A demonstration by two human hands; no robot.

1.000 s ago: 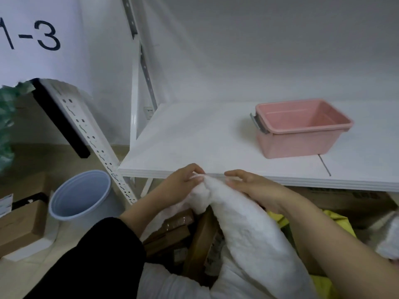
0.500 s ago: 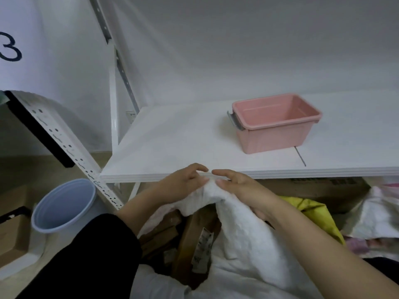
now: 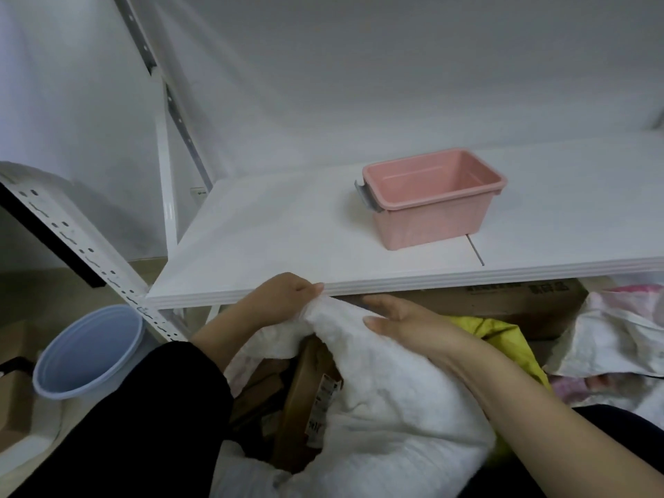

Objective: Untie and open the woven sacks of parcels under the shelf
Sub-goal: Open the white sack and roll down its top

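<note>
A person's 2 hands work at the mouth of a white woven sack (image 3: 388,407) that sits on the floor just in front of and below the white shelf board (image 3: 287,239). The left hand (image 3: 284,300), coming out of a black sleeve (image 3: 143,407), has its fingers curled tightly around the bunched rim of the sack, knuckles up, right against the shelf's front edge. The right hand (image 3: 406,325), on a bare forearm, lies palm down on the sack's top fold, its fingers stretched nearly straight toward the left hand. The sack cloth looks coarse, crumpled and soft. Its mouth gapes between the arms, showing brown cardboard parcels (image 3: 305,386), 1 with a printed label. On the shelf stands 1 pink rectangular plastic bin (image 3: 431,206) with a grey latch. A round pale blue bucket (image 3: 82,354) stands on the floor at left. A yellow bag (image 3: 503,336) lies just behind the sack, under the shelf.
</note>
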